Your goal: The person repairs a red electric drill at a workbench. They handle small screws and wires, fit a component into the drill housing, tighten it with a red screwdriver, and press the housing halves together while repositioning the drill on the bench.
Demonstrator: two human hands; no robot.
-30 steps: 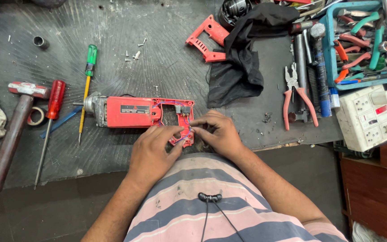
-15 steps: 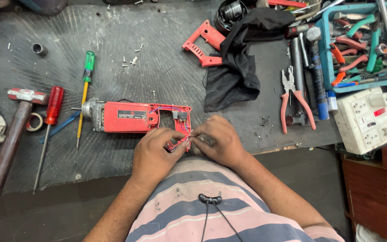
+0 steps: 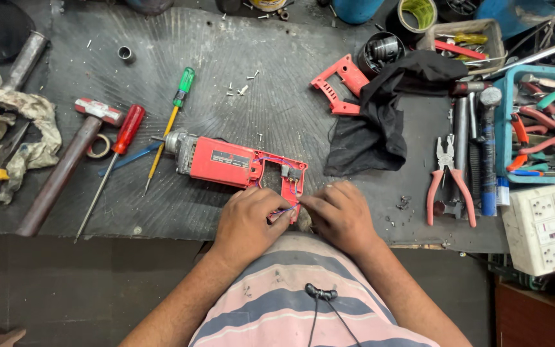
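A red power drill lies on its side on the dark rubber mat, its handle half open with wires showing. My left hand and my right hand meet at the bottom of the open handle. Both pinch thin wires there with the fingertips. The drill's loose red handle cover lies farther back, next to a black cloth.
Left of the drill lie a green screwdriver, a red screwdriver, a hammer and a rag. Red pliers, a teal tool tray and a white socket board stand at right. Small screws lie scattered.
The view has shifted slightly. My hands stay at the drill's open handle, the fingers working the wires; the drill has not moved on the mat.
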